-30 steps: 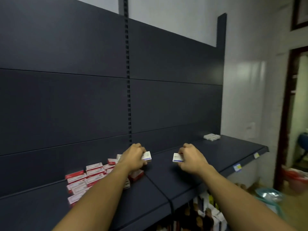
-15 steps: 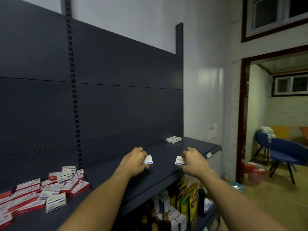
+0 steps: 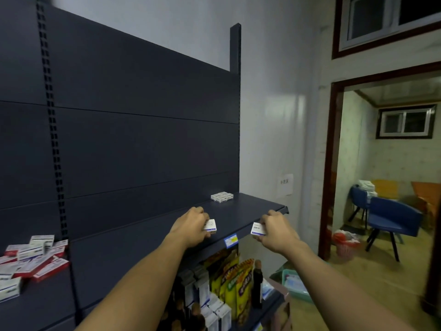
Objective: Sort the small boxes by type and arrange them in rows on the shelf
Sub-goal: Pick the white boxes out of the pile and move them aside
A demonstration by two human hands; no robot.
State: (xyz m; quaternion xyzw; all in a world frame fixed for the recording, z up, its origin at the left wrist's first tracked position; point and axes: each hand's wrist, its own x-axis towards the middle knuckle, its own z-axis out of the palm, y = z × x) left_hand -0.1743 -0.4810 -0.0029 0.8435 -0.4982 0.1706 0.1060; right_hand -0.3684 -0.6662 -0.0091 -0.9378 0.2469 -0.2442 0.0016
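Now each hand holds one small white box over the dark shelf [image 3: 250, 206]: left hand [image 3: 191, 224], right hand [image 3: 274, 231]. I think both go beside the little white row [image 3: 222, 196] at the back, set down straight.

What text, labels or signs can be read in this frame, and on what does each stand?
Nothing reads clearly.
Paper sign on the wall: characters blurred.
White box in the left hand: print too small.
White box in the right hand: dark line, illegible.
Shelf-edge price tag: illegible.
Snack bags below: blurred.
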